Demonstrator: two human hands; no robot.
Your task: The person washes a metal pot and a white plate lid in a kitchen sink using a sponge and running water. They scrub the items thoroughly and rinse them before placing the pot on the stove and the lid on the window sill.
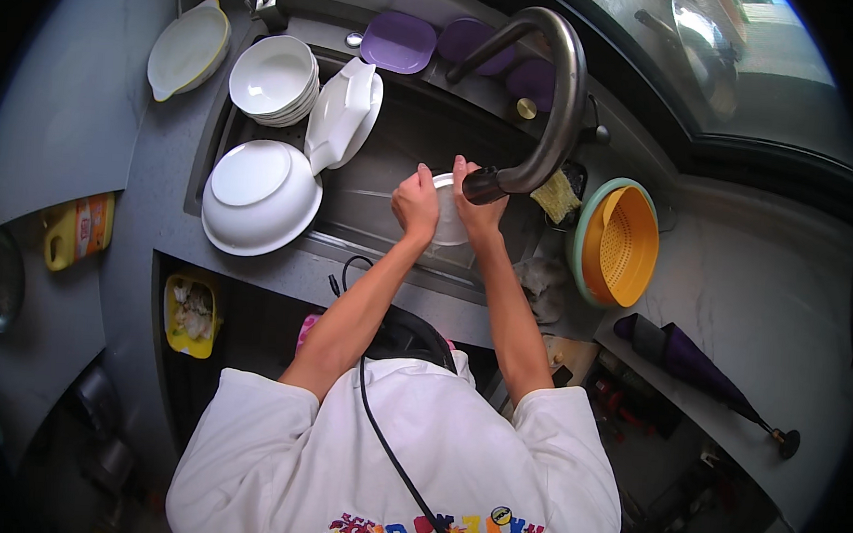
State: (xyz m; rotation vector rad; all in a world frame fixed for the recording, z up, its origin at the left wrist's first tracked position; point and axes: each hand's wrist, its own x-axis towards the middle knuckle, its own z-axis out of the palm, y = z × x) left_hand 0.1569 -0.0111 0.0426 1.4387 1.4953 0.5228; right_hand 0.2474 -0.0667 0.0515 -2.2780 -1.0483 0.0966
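Over the sink basin (372, 206), a round whitish dish (452, 213) is held between both hands. My left hand (416, 202) grips its left edge, thumb upward. On the opposite edge is my right hand (479, 204), partly hidden by the spout of the metal faucet (569, 107) above it. Whether water runs cannot be told. To the left, an upturned large white bowl (255, 214), a stack of white bowls (273, 77) and angular white plates (339, 117) stand at the basin's left end.
A yellow-green sponge (557, 197) and an orange colander (619, 244) in a green basin (583, 275) lie right. Purple containers (398, 42) line the back ledge. A folded umbrella (703, 364) rests at right; a yellow-rimmed dish (190, 48) stands back left. A black cable (388, 445) crosses the shirt.
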